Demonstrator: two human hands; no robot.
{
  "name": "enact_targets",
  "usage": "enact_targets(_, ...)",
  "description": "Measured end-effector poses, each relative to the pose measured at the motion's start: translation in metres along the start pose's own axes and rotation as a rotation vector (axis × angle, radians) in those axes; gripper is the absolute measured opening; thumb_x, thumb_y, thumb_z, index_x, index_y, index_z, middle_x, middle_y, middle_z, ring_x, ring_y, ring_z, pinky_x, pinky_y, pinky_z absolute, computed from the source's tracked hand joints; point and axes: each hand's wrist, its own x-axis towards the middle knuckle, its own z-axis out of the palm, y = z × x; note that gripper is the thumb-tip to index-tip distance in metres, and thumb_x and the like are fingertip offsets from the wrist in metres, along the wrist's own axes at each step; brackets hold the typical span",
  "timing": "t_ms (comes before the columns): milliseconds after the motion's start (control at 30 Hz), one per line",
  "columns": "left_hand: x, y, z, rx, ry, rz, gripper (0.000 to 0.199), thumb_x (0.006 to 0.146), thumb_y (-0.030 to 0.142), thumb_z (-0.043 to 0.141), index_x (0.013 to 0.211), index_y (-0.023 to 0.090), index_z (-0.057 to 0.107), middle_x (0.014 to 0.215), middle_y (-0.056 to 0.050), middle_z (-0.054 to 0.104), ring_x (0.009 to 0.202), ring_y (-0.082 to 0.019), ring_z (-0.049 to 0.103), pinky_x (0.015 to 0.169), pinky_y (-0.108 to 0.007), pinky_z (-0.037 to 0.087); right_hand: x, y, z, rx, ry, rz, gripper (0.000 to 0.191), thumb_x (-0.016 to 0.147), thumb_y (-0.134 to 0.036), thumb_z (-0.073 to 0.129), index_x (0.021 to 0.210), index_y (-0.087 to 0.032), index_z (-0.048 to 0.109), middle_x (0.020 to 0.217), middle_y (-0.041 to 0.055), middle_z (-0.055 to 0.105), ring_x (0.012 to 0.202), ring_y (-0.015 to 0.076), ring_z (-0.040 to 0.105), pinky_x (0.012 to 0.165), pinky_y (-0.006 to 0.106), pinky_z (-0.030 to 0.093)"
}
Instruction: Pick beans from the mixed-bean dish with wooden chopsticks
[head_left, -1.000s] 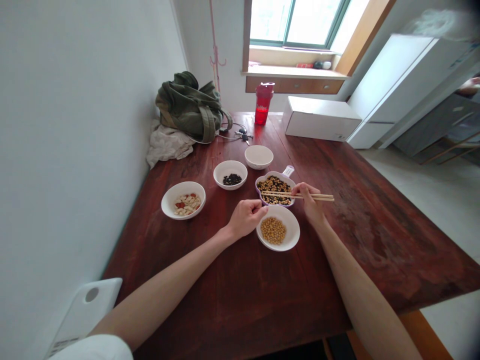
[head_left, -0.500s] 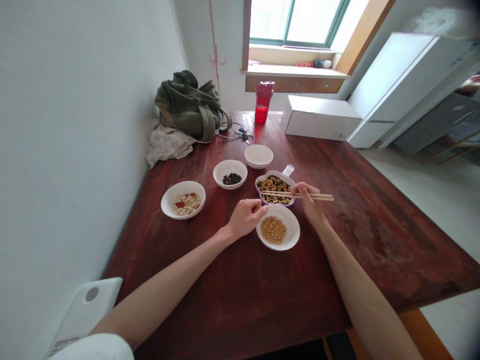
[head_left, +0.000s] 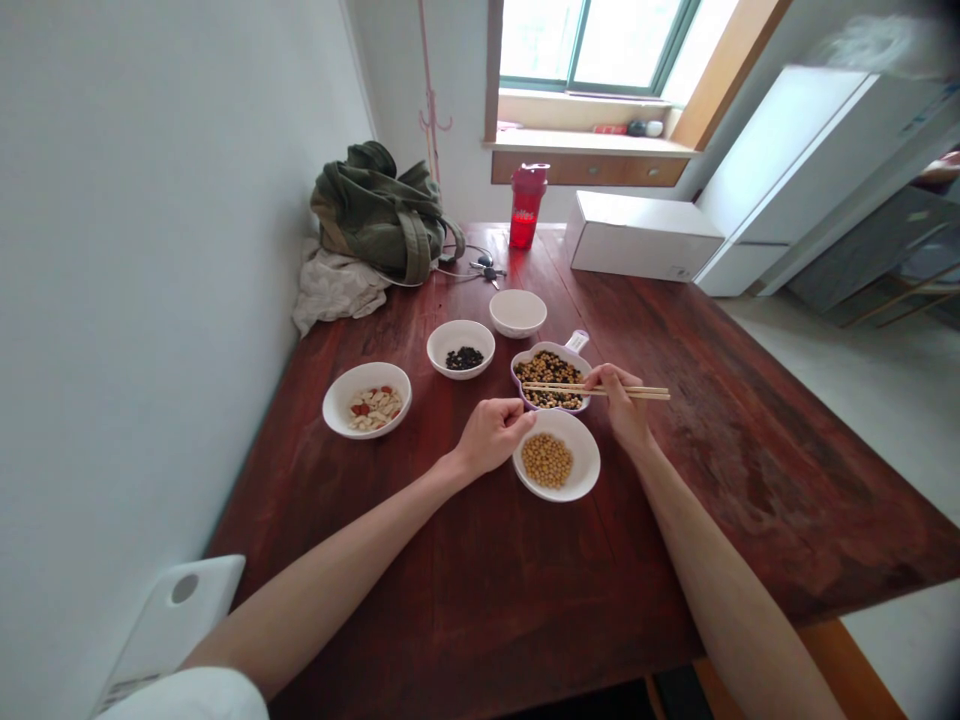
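Chopsticks (head_left: 655, 392) shifted slightly | pale, slender | right fingers (head_left: 609, 376) grip them | left fingers (head_left: 507, 407) curled closed

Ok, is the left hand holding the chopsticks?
No, the right hand holds the chopsticks; the left hand is at the rim of the soybean bowl.

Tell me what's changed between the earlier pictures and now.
Nothing has clearly changed. The right hand still holds the chopsticks over the dish of mixed beans, and the left hand is still at the rim of the bowl of yellow beans. The other bowls look the same too.
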Motion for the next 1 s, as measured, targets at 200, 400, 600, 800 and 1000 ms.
enact_targets(200,0.0,0.0,0.0,0.005,0.005,0.004,0.047,0.091,0.043,0.057,0.061,0.019,0.031,0.06,0.005,0.03,0.059,-0.009,0.028,0.056,-0.026,0.02,0.002,0.008,-0.003,0.032,0.058,0.024,0.048,0.098,-0.057,0.055,0.067,-0.023,0.07,0.071,0.0018,0.067,0.072,0.0195,0.062,0.078,0.034,0.049)
enact_targets(400,0.0,-0.001,0.001,0.02,0.004,0.0,0.048,0.092,0.044,0.056,0.061,0.019,0.03,0.06,0.005,0.029,0.06,-0.009,0.029,0.056,-0.026,0.02,0.001,0.001,-0.002,-0.002,-0.009,0.006,0.051,0.096,-0.062,0.054,0.067,-0.023,0.069,0.069,0.002,0.067,0.07,0.0193,0.06,0.074,0.033,0.049)
enact_targets(600,0.0,-0.002,0.001,0.021,0.003,0.006,0.048,0.092,0.044,0.056,0.061,0.019,0.03,0.06,0.005,0.029,0.06,-0.009,0.028,0.056,-0.025,0.02,-0.001,-0.004,0.0,-0.02,-0.049,-0.011,0.048,0.098,-0.058,0.054,0.068,-0.022,0.069,0.068,0.0016,0.066,0.068,0.0185,0.059,0.068,0.031,0.046)
enact_targets(800,0.0,-0.001,0.001,0.023,0.002,0.003,0.048,0.092,0.043,0.056,0.061,0.019,0.03,0.06,0.005,0.028,0.06,-0.009,0.028,0.056,-0.026,0.019,-0.002,-0.009,0.001,-0.041,-0.044,-0.018,0.048,0.098,-0.057,0.054,0.068,-0.022,0.069,0.069,0.0016,0.067,0.068,0.0182,0.06,0.068,0.031,0.047)
enact_targets(1000,0.001,0.0,0.0,0.015,0.004,0.0,0.048,0.092,0.044,0.057,0.061,0.019,0.029,0.06,0.005,0.029,0.06,-0.009,0.028,0.056,-0.026,0.019,-0.002,-0.008,0.001,-0.051,-0.044,-0.021,0.048,0.098,-0.057,0.053,0.07,-0.022,0.07,0.069,0.0019,0.068,0.069,0.0185,0.062,0.068,0.031,0.048)
